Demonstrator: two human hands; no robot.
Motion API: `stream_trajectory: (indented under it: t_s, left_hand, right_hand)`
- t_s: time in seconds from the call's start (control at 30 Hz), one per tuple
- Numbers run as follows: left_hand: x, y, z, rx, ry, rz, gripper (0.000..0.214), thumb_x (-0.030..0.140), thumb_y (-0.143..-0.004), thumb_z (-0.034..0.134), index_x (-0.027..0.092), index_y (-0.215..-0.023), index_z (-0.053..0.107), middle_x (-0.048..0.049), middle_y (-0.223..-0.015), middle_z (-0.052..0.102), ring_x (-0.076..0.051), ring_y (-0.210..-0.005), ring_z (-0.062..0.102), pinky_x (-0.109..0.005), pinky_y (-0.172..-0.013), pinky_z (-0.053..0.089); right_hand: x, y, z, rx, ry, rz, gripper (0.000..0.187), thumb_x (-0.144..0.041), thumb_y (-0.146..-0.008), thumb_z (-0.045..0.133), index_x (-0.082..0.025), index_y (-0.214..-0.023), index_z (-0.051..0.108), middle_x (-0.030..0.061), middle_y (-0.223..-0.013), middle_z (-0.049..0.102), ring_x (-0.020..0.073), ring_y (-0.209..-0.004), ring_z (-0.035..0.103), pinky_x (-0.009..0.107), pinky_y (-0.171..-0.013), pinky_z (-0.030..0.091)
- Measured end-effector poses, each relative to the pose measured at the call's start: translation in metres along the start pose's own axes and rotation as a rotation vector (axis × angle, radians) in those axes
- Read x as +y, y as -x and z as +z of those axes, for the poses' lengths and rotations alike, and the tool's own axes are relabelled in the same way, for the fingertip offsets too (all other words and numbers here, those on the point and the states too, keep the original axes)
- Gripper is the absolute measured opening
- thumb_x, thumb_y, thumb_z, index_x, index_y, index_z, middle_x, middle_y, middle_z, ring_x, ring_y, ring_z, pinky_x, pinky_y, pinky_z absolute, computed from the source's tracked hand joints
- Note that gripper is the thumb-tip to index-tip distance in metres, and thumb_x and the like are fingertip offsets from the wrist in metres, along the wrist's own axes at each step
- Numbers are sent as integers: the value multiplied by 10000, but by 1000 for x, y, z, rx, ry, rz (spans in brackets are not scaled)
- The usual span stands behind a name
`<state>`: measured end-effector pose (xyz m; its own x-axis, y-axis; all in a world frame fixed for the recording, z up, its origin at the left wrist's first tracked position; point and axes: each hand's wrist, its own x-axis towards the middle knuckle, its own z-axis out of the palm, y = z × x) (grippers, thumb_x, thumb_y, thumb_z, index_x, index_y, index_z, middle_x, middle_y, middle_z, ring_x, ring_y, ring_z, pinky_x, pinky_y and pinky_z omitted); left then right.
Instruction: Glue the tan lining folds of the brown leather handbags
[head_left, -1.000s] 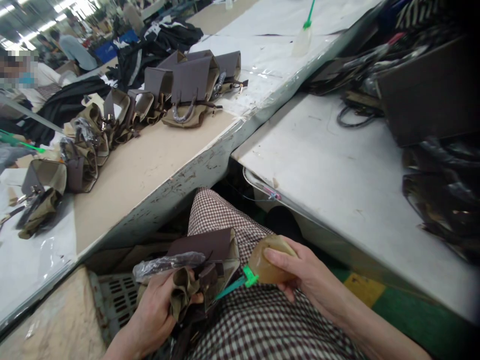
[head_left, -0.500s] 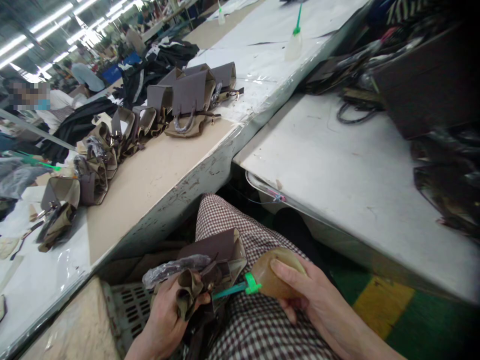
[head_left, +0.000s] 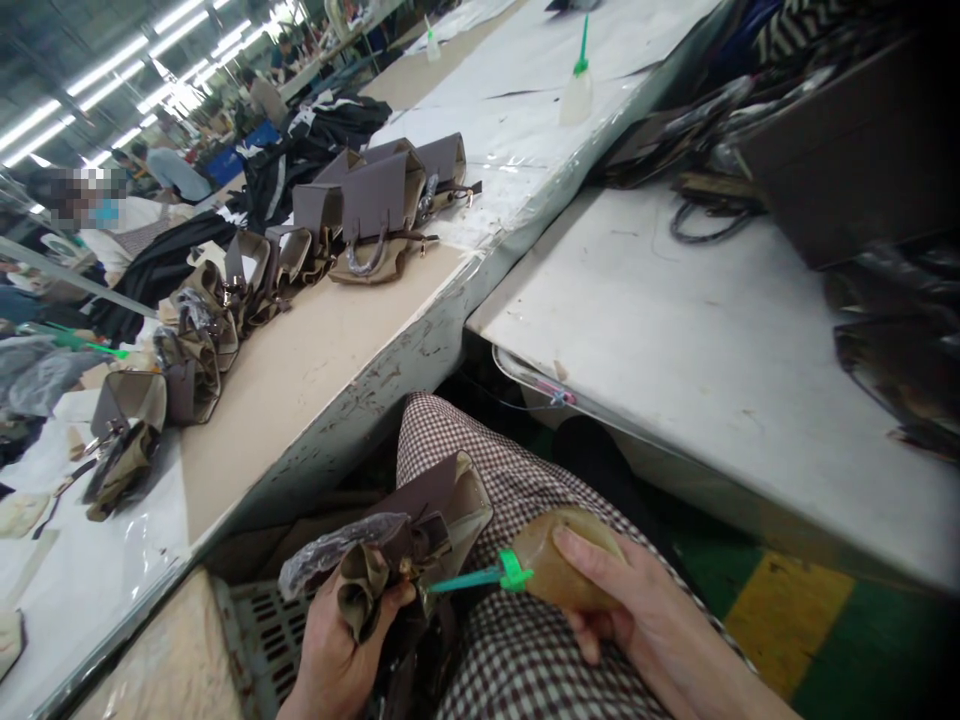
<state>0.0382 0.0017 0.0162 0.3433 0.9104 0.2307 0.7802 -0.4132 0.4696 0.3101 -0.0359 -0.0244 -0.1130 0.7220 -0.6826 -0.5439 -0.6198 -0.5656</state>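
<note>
On my checked lap rests a brown handbag [head_left: 435, 490], its pale lining showing at the open edge. My left hand [head_left: 341, 630] is closed round a folded olive-brown part of the bag, thumb toward the metal fitting. A plastic-wrapped handle [head_left: 341, 545] lies just above those fingers. In my right hand [head_left: 622, 580] is a squeeze bottle [head_left: 566, 555] of amber liquid, tipped sideways. Its green nozzle [head_left: 469, 578] points left, the tip at the bag beside my left thumb. Whether the tip touches the bag I cannot tell.
Several brown handbags [head_left: 382, 190] stand in a row along the long table [head_left: 300, 370] at left. Another glue-type bottle [head_left: 577, 95] stands farther up it. At right is a white table [head_left: 675, 330] with dark bags. A grey plastic crate [head_left: 266, 630] sits beside my lap. Other people work far back.
My left hand and the bag have shifted slightly. The bottle has moved a little right and down, its nozzle still at the bag. The view has tilted slightly.
</note>
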Motion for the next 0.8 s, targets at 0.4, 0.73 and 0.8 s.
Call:
stream_trajectory:
  t_s: [0.4, 0.73, 0.8]
  left_hand:
    - [-8, 6, 3, -290, 6, 67, 82, 239, -947, 597, 204, -963, 670, -50, -848, 778, -211, -755, 755, -266, -695, 606]
    - [-8, -10, -4, -552, -100, 54, 345, 150, -890, 612, 182, -1234, 624, -137, -1180, 751, -284, -1060, 732, -356, -944, 591]
    - [-8, -9, -4, -592, -50, 27, 396, 122, -871, 622, 201, -1259, 627, -110, -1185, 758, -266, -1062, 735, -330, -961, 581]
  right_hand:
    - [-24, -14, -18, -175, 260, -110, 418, -561, -830, 713, -195, -1008, 618, 13, -792, 629, 109, -551, 505, 186, -381, 419]
    - [-63, -28, -69, -23, 459, -212, 394, -550, -873, 674, -219, -1080, 623, -6, -766, 616, 103, -543, 472, 183, -392, 386]
    - [-58, -29, -77, 35, 402, -205, 383, -552, -891, 649, -202, -1046, 627, -10, -721, 596, 99, -531, 457, 184, -396, 382]
